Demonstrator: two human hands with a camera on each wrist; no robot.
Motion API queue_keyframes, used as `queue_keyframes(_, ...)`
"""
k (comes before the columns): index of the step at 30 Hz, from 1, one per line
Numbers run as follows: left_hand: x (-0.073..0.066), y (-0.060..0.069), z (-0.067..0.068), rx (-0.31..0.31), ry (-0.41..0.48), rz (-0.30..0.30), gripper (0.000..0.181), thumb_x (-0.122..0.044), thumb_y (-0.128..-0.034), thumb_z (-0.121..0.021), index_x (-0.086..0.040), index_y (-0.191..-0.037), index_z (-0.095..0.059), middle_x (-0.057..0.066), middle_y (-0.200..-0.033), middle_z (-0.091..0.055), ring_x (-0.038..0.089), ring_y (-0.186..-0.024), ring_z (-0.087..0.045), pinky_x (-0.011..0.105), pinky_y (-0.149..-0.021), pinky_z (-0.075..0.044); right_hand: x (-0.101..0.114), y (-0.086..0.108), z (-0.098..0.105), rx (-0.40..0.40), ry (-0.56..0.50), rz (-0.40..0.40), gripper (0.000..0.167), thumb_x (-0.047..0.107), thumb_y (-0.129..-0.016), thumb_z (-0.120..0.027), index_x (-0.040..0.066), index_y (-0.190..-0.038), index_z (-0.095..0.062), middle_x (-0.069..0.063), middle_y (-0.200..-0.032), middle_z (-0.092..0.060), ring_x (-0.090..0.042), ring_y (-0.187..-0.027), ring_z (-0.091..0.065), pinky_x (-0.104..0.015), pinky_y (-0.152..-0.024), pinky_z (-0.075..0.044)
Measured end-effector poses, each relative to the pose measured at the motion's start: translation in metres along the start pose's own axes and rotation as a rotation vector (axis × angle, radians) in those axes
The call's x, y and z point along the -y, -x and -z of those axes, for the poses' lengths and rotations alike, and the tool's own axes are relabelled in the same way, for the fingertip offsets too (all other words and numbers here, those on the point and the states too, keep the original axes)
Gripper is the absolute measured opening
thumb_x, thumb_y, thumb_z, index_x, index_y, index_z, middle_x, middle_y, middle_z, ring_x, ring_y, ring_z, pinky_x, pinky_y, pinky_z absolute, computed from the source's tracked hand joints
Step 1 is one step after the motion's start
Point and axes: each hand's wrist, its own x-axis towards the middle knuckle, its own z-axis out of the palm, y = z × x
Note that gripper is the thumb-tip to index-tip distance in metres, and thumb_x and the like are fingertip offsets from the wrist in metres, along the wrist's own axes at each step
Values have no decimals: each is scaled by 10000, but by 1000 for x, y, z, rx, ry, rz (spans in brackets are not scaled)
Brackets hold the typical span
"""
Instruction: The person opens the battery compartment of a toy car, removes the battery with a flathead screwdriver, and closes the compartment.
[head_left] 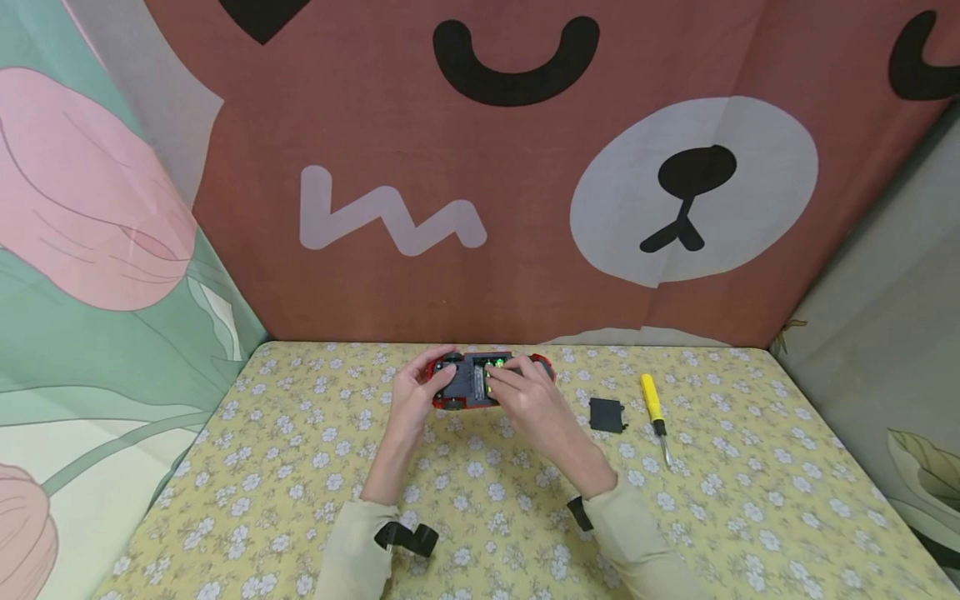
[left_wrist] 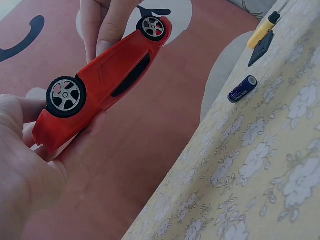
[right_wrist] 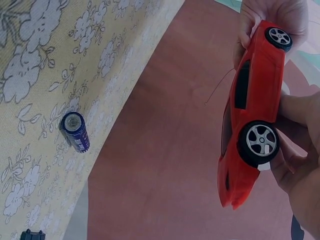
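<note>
Toy car (head_left: pixel 461 387) is belly-up over the worktop (head_left: pixel 300 467), L hand (head_left: pixel 412 393) curling fingers round one end, prob. to steady it, as R hand (head_left: pixel 536 400) brings fingers to the open batt. bay (head_left: pixel 479 382), can't tell if pinching anything, w/ a loose batt. (left_wrist: pixel 243 89) nearby.

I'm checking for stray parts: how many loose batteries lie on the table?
1: a blue battery lies on the table, near the black battery cover. Others may be hidden behind the right hand or red toy car.
</note>
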Motion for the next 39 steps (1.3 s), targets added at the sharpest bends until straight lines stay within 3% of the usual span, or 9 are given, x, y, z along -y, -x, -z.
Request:
queue_keyframes(5,1,-1,0,3,1,-5,406,-24,-963,-693,102,-1341,-618,247,-1356,-599,186,-1068,-629,244,-803,-578,0,1,-1,-7,-8,-2,253,-66,-788,-863,32,-1015,-809,-131,-1116,-766,-285,-1037,-632,-404,-837,-550)
queue_keyframes(22,1,-4,2,-16,-2,14,400,6,-940,-696,99,-1325,-635,252,-1359,-600,156,-1051,-634,231,-815,-567,2,0,-1,-20,-31,8,242,-101,-801,-836,29,-1002,-802,-139,-1112,-765,-286,-1024,-640,-409,-877,-553)
queue_keyframes(29,0,-4,2,-29,0,32,427,8,-944,-691,122,-1347,-603,150,-1291,-648,156,-1054,-628,234,-824,-564,3,-1,-1,-23,-36,4,231,-82,-799,-845,24,-999,-801,-139,-1107,-764,-293,-1028,-646,-414,-910,-552)
queue_keyframes(39,-1,-3,0,-34,23,40,400,18,-945,-685,105,-1331,-626,147,-1279,-654,156,-1046,-634,236,-825,-565,5,-1,-2,-53,-35,-10,231,-70,-816,-833,-2,-1032,-790,-137,-1098,-765,-282,-996,-654,-378,-868,-567)
